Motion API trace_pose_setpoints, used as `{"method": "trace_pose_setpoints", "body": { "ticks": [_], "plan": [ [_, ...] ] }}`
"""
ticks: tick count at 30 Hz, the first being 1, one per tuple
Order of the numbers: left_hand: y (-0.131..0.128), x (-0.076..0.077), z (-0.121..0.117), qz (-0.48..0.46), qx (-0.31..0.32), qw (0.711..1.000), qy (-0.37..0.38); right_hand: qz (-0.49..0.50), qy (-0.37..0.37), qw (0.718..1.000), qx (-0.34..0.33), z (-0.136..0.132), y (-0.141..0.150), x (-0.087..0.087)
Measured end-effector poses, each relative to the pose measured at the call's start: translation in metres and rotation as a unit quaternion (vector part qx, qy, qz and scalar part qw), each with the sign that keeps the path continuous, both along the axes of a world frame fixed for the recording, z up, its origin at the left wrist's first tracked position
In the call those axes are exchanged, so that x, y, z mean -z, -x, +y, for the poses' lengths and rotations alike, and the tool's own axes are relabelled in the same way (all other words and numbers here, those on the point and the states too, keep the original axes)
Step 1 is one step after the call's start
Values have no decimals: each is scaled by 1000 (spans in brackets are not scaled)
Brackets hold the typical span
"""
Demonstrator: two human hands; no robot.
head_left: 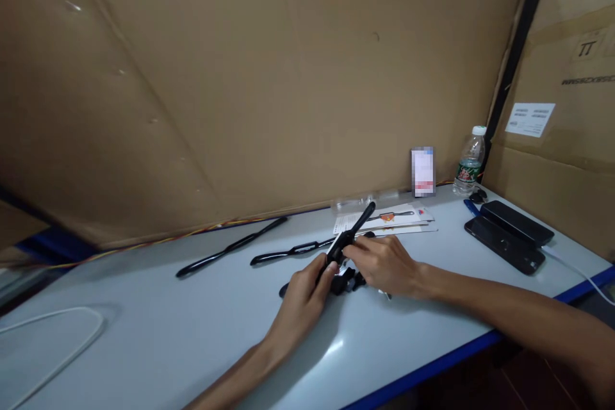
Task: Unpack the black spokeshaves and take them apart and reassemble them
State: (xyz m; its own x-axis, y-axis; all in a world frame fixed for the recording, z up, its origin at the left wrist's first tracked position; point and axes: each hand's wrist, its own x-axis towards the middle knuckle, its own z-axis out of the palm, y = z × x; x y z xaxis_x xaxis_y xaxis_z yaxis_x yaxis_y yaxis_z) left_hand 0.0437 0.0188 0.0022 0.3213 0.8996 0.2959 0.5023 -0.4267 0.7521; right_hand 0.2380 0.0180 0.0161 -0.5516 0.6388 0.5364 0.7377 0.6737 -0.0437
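Observation:
My left hand (307,288) is closed round the lower part of a long black bar (362,220) with a wider middle, held tilted up to the right above the table. The fingers of my right hand (384,261) are pinched at its middle; whether they also hold a small part is hidden. Small black pieces (343,282) lie below my hands, partly covered and blurred. Left of them, a similar black bar with a slotted middle (288,252) lies on the table. Farther left is another glossy black bar (233,246).
Printed cards (403,216) and a clear plastic package (355,202) lie behind my hands. A phone (423,172) stands against the cardboard wall. At right are a water bottle (469,163), two dark devices (504,243) and a white cable (576,272). Another white cable (98,323) lies at left.

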Motion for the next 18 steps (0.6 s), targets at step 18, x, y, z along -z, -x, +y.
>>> {"method": "trace_pose_setpoints", "body": {
  "ticks": [18],
  "plan": [
    [-8,7,8,-98,38,990,99,250,24,967,-35,9,-5,6]
  ]
}}
